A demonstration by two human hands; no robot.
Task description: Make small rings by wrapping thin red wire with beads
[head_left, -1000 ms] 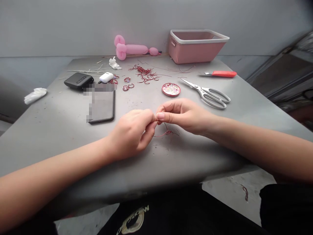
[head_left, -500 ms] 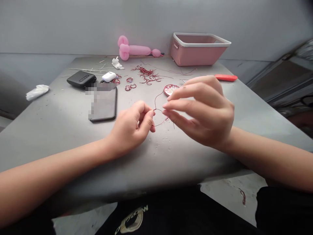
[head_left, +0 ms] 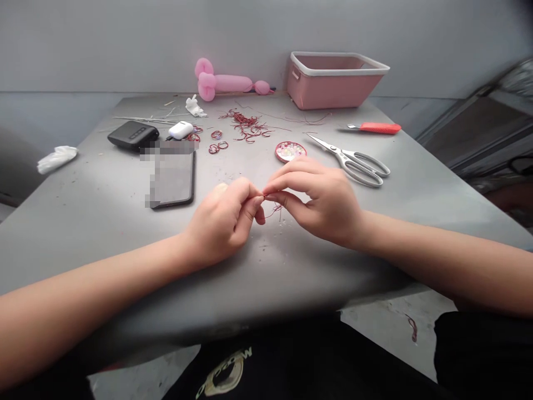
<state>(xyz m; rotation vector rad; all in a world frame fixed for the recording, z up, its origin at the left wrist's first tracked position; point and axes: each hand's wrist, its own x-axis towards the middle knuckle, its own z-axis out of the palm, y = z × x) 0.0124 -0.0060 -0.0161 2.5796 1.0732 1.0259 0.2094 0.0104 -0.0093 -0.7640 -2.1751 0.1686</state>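
Pinching a thin red wire (head_left: 272,210) between both sets of fingertips, just above the grey table (head_left: 291,266), near its front middle. Wire looks very light and springy, bends easily, probably kinks if forced; I judge it slippery at this thickness, so best taken right at the twist point between thumb and forefinger, not along the loose tail. My left hand (head_left: 222,222) is curled nearly closed, thumb and forefinger pressed on the wire's end. My right hand (head_left: 320,197) is half closed, thumb and first fingers nipping the same wire from the other side, remaining fingers loosely bent. Fingertips of both hands almost touch. Loose loop hangs below them. Bead dish (head_left: 290,151) and scissors (head_left: 353,161) lie just behind.
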